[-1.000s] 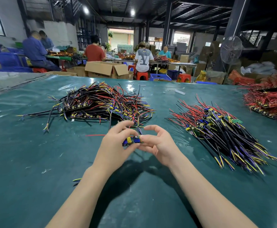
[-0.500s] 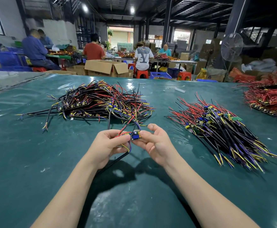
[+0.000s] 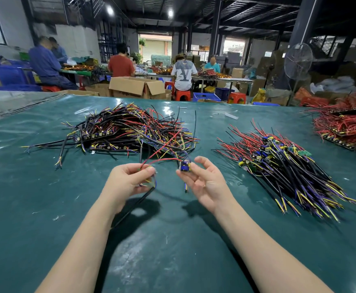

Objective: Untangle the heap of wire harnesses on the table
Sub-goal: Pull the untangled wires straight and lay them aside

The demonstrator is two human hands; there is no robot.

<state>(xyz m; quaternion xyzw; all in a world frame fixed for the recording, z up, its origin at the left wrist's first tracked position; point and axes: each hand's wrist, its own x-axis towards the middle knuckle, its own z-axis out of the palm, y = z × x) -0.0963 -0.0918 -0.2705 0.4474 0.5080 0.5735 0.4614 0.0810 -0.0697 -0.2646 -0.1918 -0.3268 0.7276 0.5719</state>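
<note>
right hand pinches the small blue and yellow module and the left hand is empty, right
No: the head view shows the left hand gripping thin red and black wires, not empty. The right hand does pinch the small blue and yellow module.

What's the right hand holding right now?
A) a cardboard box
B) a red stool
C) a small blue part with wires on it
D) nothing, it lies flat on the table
C: the right hand pinches a small blue part between thumb and fingers, raised above the table, while the left hand grips a bunch of wires.
</note>
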